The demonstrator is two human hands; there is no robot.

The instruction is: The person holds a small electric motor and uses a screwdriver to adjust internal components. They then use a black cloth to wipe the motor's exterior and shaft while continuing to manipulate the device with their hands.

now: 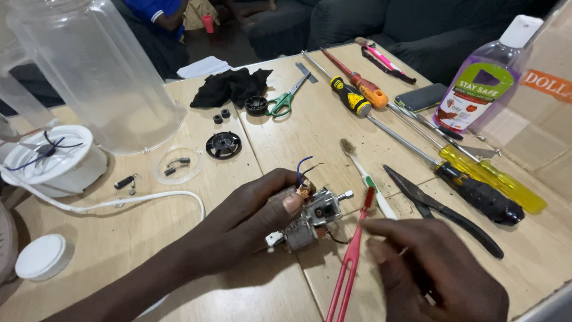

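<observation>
My left hand (pixel 250 222) grips a small electric motor (pixel 310 219) with a metal frame, copper windings and blue and black wires, held just above the wooden table (pixel 298 131). My right hand (pixel 435 271) hovers to the right of the motor, fingers loosely curled, with something thin between the fingertips that I cannot make out. A red pair of tweezers (pixel 351 262) lies on the table between my hands, its tip near the motor. A toothbrush (pixel 366 176) lies just beyond.
Black pliers (pixel 441 209), several screwdrivers (pixel 476 179), green-handled scissors (pixel 285 100), a black cloth (pixel 229 86) and black round parts (pixel 223 145) lie on the table. A clear jug (pixel 98 71), a white base with cord (pixel 53 158), a phone (pixel 420 96) and a purple bottle (pixel 482 83) stand around.
</observation>
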